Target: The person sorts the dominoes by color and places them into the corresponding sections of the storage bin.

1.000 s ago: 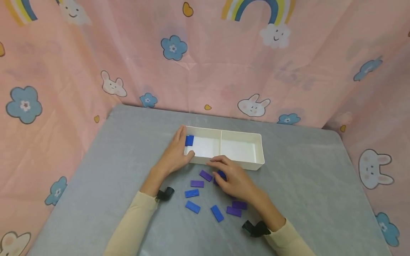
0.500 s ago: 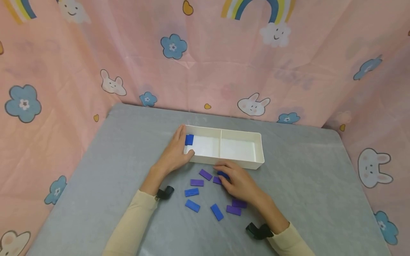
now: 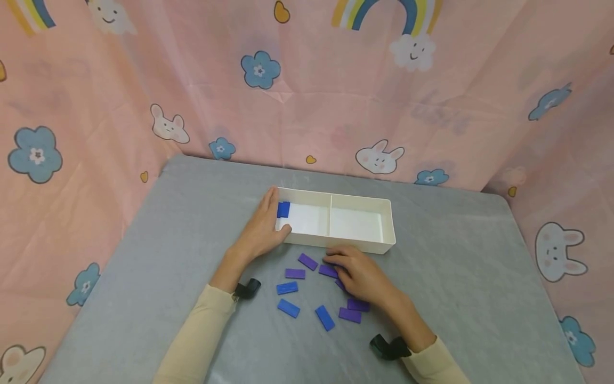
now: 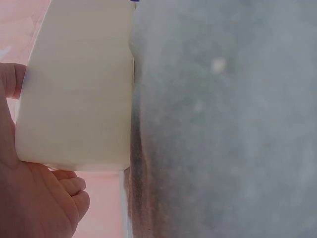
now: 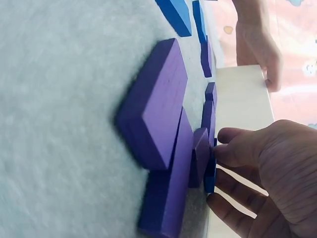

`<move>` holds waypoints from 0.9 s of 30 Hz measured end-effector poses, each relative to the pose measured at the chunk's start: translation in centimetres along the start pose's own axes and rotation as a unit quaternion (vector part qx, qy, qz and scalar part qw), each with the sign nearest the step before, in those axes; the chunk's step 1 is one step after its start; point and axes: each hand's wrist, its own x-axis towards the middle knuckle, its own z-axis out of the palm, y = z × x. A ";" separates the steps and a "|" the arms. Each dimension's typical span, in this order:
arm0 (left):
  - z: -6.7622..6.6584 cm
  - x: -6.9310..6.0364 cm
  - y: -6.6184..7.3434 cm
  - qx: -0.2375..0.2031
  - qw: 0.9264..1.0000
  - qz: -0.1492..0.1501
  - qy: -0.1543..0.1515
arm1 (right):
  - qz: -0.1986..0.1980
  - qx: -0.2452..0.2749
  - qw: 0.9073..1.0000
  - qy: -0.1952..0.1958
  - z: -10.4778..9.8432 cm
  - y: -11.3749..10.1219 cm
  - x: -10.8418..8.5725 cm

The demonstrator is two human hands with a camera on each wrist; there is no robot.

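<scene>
My left hand (image 3: 259, 226) grips the left end of a white two-compartment box (image 3: 357, 245), thumb over the front rim and fingers along the end wall. Dark blue blocks (image 3: 284, 209) lie in its left compartment, partly hidden by that hand. Just in front of the box, my right hand (image 3: 362, 274) has its thumb and fingers curled about a dark blue block (image 5: 210, 179), mostly hidden from the head view. Beside its fingertips lies a purple block (image 3: 328, 271); another purple block (image 3: 339, 285) shows partly under the hand.
Purple blocks (image 3: 295, 273) and brighter blue blocks (image 3: 325, 318) are spread on the grey tabletop (image 3: 455, 277) between the forearms. Two purple blocks (image 5: 158, 104) touch near the right wrist. A pink patterned curtain (image 3: 307, 106) hangs behind and at both sides.
My right hand has shifted slightly right and toward me, uncovering purple blocks near its fingertips. The dark blue block has become hidden beneath it. My left hand and the box have stayed put.
</scene>
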 end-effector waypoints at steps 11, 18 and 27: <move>0.0 0.0 -0.1 -0.002 1.000 0.003 -0.001 | -0.011 -0.015 0.999 -0.038 -1.1 0.6 -0.1; 0.1 0.0 -0.1 -0.005 1.000 0.005 0.001 | -0.010 -0.028 0.999 -0.038 -1.3 0.6 -0.1; 0.0 0.0 0.0 -0.005 1.000 0.003 0.001 | -0.006 -0.040 0.998 -0.045 -1.4 0.5 -0.4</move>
